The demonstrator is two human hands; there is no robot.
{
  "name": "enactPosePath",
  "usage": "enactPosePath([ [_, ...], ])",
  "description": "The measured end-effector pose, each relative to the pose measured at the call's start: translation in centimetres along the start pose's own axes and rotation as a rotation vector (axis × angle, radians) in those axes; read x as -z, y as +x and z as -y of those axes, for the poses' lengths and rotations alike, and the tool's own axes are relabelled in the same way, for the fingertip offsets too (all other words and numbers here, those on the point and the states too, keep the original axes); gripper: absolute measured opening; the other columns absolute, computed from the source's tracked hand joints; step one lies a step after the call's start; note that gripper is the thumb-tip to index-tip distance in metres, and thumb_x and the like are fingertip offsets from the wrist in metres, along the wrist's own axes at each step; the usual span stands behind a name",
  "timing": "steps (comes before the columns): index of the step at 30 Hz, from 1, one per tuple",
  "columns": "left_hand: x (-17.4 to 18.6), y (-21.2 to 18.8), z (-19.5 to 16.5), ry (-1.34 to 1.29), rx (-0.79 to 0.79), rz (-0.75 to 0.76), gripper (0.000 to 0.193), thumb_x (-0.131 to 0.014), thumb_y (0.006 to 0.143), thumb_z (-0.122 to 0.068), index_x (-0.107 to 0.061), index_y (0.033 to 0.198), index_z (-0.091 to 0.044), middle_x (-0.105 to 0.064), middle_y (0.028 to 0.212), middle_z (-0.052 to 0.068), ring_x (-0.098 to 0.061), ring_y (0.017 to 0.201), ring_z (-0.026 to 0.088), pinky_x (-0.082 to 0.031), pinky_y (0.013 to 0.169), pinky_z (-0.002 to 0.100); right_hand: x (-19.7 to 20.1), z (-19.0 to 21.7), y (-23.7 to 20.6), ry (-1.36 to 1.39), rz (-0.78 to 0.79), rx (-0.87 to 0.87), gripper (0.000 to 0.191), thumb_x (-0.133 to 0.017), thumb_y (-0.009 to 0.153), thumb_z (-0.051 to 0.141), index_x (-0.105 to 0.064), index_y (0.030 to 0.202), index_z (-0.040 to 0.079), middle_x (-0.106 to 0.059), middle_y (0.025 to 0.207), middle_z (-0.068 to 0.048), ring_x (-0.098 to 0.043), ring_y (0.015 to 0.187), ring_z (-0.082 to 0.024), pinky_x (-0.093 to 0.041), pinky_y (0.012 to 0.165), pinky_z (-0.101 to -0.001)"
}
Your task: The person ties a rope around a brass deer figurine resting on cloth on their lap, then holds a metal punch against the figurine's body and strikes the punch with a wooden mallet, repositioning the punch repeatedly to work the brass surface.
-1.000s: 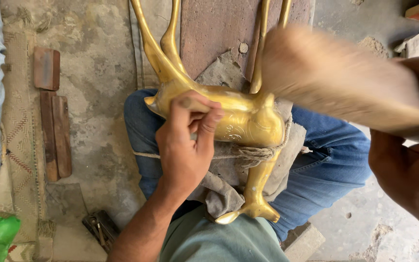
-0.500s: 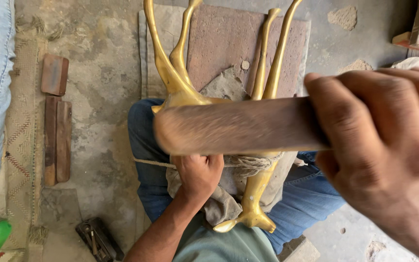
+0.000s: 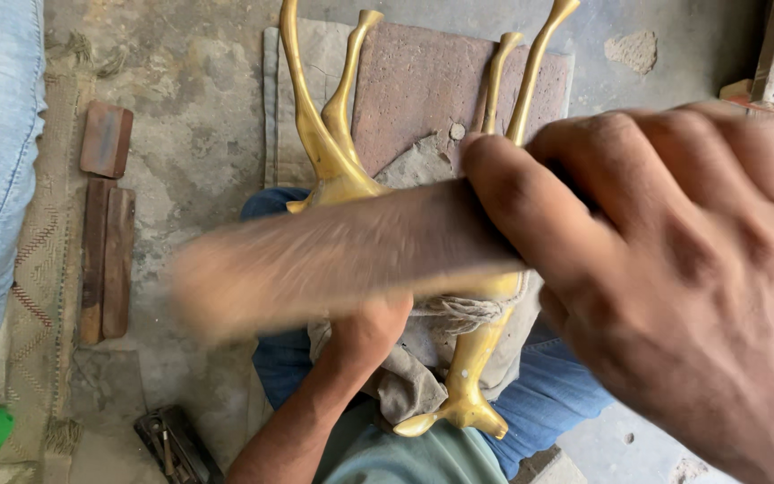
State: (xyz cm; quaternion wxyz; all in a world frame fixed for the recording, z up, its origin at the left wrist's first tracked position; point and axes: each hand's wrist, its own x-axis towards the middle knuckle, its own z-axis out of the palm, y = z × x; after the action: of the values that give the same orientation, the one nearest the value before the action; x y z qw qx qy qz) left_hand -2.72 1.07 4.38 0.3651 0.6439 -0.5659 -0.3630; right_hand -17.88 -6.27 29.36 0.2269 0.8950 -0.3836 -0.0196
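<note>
Two hands busy: right hand (image 3: 674, 296) fingers (image 3: 530, 215) wrapped tight on a blurred wooden stick (image 3: 333, 260), its length running leftward from them across the brass figure (image 3: 333, 161); left hand (image 3: 369, 327) beneath, grip hidden.

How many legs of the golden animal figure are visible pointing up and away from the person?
4. Two stand on the left: the outer leg and the inner leg. Two stand on the right: one and the far-right leg. The wooden tool hides their lower parts.
</note>
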Motion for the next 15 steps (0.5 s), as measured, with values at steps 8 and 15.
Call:
enactPosePath([
  [8, 1.9, 2.7, -3.4, -0.242, -0.266, 0.012, 0.021, -0.070, 0.103, -0.024, -0.065, 0.107, -0.004, -0.075, 0.092, 0.007, -0.077, 0.082, 0.018, -0.061, 0.070, 0.032, -2.7, -1.8, -2.1, 0.159, 0.172, -0.205, 0.054, -0.079, 0.085, 0.004, -0.069, 0.138, 0.009, -0.069, 0.102, -0.009, -0.068, 0.096, -0.025, -0.055, 0.088, -0.0396],
  [15, 3.4, 4.9, -5.3, -0.199, -0.245, 0.230, 0.029, -0.073, 0.099, -0.025, -0.057, 0.109, -0.002, -0.071, 0.084, 0.009, -0.075, 0.077, 0.023, -0.058, 0.067, 0.036, -5.0, -2.8, -3.9, 0.268, 0.241, -0.303, 0.042, -0.075, 0.083, -0.005, -0.069, 0.124, 0.004, -0.071, 0.097, -0.018, -0.070, 0.087, -0.033, -0.056, 0.078, -0.0424],
])
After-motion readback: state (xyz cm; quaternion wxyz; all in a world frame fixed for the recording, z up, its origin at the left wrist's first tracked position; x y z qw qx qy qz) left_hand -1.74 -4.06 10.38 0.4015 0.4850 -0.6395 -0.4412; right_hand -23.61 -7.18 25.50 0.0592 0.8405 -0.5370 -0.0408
